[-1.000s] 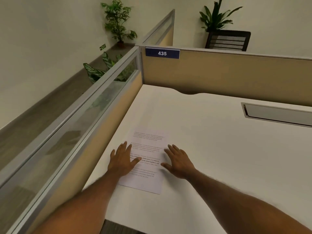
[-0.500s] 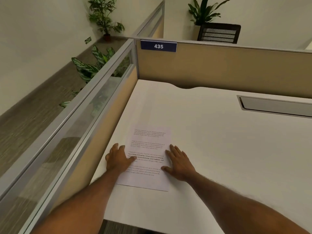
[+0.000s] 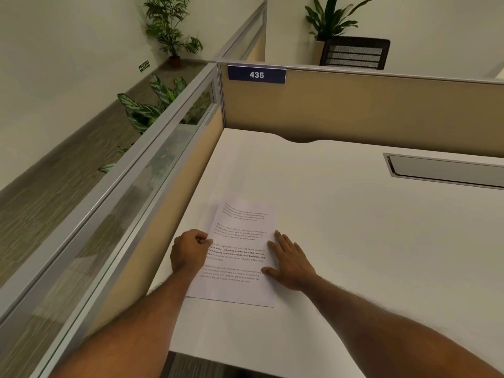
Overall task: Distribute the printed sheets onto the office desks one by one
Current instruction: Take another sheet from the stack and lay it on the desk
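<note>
A printed sheet (image 3: 240,252) with several paragraphs of text lies on the white desk (image 3: 354,241), near its left side. My left hand (image 3: 189,251) is curled at the sheet's left edge, with thumb and fingers pinched on that edge. My right hand (image 3: 289,261) lies flat on the sheet's right edge, fingers spread and palm down. Both forearms reach in from the bottom of the view. I cannot tell whether more sheets lie beneath the top one.
A tan partition with a glass strip (image 3: 152,170) runs along the desk's left side. The back partition carries a blue "435" label (image 3: 257,75). A grey cable tray lid (image 3: 447,170) sits in the desk at the right. Potted plants (image 3: 152,105) and a black chair (image 3: 354,53) stand beyond.
My left hand has gone from flat on the paper to curled and pinched at its left edge. My right hand stays flat on the right edge. The view has shifted closer.
</note>
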A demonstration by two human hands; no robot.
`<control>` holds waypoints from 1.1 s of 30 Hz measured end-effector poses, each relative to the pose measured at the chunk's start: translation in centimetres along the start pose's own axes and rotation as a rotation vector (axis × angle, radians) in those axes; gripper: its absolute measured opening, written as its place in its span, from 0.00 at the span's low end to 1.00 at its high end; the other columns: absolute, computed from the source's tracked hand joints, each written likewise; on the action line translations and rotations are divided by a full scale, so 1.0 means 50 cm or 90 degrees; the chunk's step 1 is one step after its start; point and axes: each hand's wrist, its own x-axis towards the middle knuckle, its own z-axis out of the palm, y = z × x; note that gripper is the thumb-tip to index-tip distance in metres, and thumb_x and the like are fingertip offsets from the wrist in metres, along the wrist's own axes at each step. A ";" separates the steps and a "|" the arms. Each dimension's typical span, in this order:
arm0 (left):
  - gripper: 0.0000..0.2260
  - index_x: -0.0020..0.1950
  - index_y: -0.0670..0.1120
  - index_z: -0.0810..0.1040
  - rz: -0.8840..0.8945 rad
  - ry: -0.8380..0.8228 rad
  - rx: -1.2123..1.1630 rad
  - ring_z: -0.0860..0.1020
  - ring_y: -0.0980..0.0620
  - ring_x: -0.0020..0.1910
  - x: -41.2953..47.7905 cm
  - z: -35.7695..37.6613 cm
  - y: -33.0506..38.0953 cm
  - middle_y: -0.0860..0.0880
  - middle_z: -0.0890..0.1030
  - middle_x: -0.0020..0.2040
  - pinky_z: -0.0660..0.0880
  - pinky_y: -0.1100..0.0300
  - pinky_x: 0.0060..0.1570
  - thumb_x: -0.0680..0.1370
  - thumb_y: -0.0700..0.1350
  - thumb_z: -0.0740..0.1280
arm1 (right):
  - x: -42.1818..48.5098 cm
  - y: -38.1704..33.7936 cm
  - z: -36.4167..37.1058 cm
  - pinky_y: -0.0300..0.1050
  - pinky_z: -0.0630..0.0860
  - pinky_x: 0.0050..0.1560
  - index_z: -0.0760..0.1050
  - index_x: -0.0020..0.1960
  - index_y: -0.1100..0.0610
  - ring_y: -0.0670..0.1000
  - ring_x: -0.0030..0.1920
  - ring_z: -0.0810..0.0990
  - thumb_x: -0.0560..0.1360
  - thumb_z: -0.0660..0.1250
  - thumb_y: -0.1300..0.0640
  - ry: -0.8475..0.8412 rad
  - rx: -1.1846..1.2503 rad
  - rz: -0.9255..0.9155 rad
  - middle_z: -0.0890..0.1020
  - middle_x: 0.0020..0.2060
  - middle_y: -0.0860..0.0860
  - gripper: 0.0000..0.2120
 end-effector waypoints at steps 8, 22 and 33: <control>0.04 0.46 0.42 0.82 0.012 0.016 -0.121 0.81 0.50 0.37 0.003 -0.001 -0.006 0.52 0.80 0.35 0.76 0.61 0.37 0.74 0.42 0.74 | -0.008 0.001 -0.013 0.50 0.47 0.80 0.44 0.81 0.56 0.50 0.80 0.47 0.76 0.62 0.34 0.049 0.159 0.016 0.46 0.81 0.52 0.46; 0.09 0.52 0.42 0.81 -0.058 -0.065 -0.358 0.81 0.55 0.39 -0.003 0.040 0.104 0.47 0.83 0.44 0.76 0.65 0.37 0.75 0.44 0.74 | -0.052 0.051 -0.097 0.53 0.77 0.61 0.58 0.76 0.57 0.54 0.59 0.78 0.72 0.70 0.37 0.167 0.760 0.298 0.78 0.56 0.51 0.42; 0.06 0.48 0.46 0.81 -0.048 -0.223 -0.381 0.84 0.48 0.45 -0.099 0.221 0.242 0.46 0.85 0.46 0.82 0.51 0.50 0.74 0.44 0.75 | -0.238 0.232 -0.107 0.59 0.80 0.50 0.79 0.55 0.65 0.56 0.45 0.81 0.75 0.70 0.62 0.318 0.829 0.435 0.84 0.53 0.63 0.10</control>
